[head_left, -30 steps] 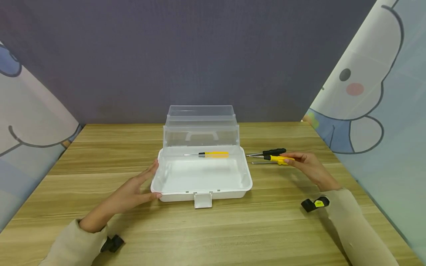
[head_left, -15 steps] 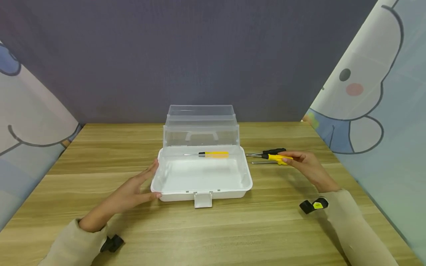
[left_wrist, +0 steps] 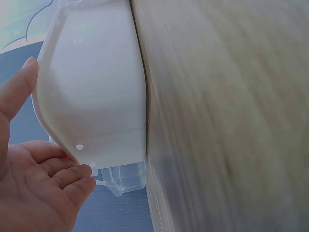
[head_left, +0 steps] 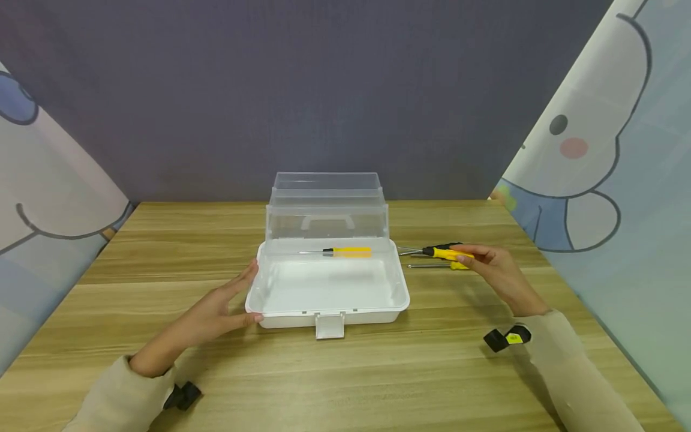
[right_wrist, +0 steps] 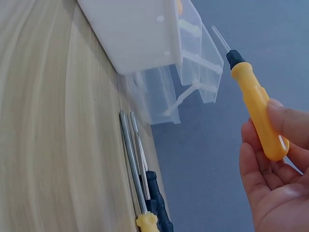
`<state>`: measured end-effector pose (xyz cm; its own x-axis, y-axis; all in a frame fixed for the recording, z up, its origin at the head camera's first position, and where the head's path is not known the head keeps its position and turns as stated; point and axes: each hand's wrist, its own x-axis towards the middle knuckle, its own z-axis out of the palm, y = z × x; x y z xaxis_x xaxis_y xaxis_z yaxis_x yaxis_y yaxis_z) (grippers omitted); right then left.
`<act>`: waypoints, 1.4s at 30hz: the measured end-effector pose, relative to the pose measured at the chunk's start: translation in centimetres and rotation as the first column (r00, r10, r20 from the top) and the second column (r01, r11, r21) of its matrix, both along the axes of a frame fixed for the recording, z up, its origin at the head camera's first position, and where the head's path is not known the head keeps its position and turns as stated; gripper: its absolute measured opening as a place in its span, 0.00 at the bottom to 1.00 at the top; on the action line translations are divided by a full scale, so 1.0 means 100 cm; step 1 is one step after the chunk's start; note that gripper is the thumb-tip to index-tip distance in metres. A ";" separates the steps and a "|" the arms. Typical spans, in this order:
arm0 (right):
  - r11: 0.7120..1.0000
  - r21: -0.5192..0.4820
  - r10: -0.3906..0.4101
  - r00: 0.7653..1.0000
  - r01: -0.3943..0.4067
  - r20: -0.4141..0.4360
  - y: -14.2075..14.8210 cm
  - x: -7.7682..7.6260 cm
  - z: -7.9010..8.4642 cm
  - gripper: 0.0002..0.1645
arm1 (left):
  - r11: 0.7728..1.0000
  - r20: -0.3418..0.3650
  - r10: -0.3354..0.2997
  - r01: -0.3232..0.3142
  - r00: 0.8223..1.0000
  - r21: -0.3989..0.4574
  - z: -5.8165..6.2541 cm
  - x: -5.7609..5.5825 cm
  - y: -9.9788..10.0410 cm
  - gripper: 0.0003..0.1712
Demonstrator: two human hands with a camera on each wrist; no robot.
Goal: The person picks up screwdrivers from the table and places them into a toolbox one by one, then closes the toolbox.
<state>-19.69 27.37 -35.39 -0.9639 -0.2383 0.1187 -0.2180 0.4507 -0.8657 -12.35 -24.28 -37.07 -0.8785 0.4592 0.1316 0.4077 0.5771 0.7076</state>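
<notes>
My right hand (head_left: 499, 273) pinches a yellow-handled screwdriver (head_left: 445, 254) with a black collar, to the right of the box. In the right wrist view, thumb and fingers grip the screwdriver (right_wrist: 260, 106) near the butt of its handle, shaft pointing away, above the table. A white toolbox (head_left: 291, 320) stands in the middle, its clear lid raised. Inside, along the back, lies another yellow-handled screwdriver (head_left: 351, 252). My left hand (head_left: 216, 309) rests against the box's left end; the left wrist view has thumb and relaxed fingers (left_wrist: 72, 179) at the rim.
Below the right hand lie a yellow-handled screwdriver (right_wrist: 146, 222) and a black-handled one (right_wrist: 155, 193), shafts toward the box. The clear lid (head_left: 326, 207) with stepped trays stands up behind. A front latch (head_left: 329, 326) hangs open. A dark panel (head_left: 324, 102) borders the wooden table's back.
My right hand has drifted slightly left with the screwdriver, which now overlaps the black handle behind it more. My left hand and the toolbox have stayed in place.
</notes>
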 end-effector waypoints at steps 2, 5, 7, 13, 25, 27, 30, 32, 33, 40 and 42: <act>1.000 0.004 -0.008 1.000 0.008 -0.010 -0.002 0.001 0.001 0.26 | 1.000 0.001 -0.001 0.001 1.000 0.004 0.000 0.000 0.000 0.52; 1.000 0.004 -0.007 1.000 0.007 -0.024 -0.006 0.002 0.002 0.25 | 1.000 0.003 -0.001 0.001 1.000 0.008 0.001 0.000 0.001 0.52; 1.000 -0.001 -0.002 1.000 0.002 -0.030 -0.007 0.003 0.002 0.25 | 1.000 0.003 -0.002 0.002 1.000 0.011 0.001 0.000 0.001 0.52; 0.999 -0.033 0.015 1.000 -0.015 -0.023 -0.011 0.004 0.004 0.25 | 1.000 0.001 -0.002 0.002 1.000 0.007 0.001 0.001 0.001 0.52; 0.998 -0.049 0.034 0.999 -0.036 -0.039 -0.022 0.007 0.007 0.23 | 1.000 0.001 -0.004 0.004 1.000 0.016 0.000 -0.001 0.000 0.52; 0.998 -0.058 0.034 0.999 -0.036 -0.032 -0.023 0.007 0.007 0.23 | 1.000 -0.002 -0.004 0.004 1.000 0.014 -0.001 -0.001 0.000 0.52; 0.998 -0.059 0.027 0.999 -0.029 -0.023 -0.025 0.007 0.008 0.23 | 1.000 0.000 -0.001 0.001 1.000 0.015 -0.001 -0.001 0.000 0.52; 0.998 -0.052 0.025 0.999 -0.026 -0.024 -0.027 0.007 0.008 0.23 | 1.000 -0.001 0.000 0.000 1.000 0.015 -0.002 -0.001 0.000 0.52; 0.999 -0.047 0.023 0.999 -0.024 -0.028 -0.028 0.007 0.009 0.23 | 1.000 0.000 0.000 0.000 1.000 0.014 -0.002 -0.001 0.000 0.52; 1.000 -0.018 0.022 0.999 -0.023 -0.033 -0.036 0.008 0.012 0.24 | 1.000 0.009 -0.007 0.007 1.000 0.018 -0.002 -0.002 0.000 0.52; 0.999 -0.026 0.026 0.999 -0.026 -0.028 -0.038 0.008 0.012 0.24 | 1.000 0.009 -0.008 0.007 1.000 0.017 -0.003 -0.002 -0.001 0.52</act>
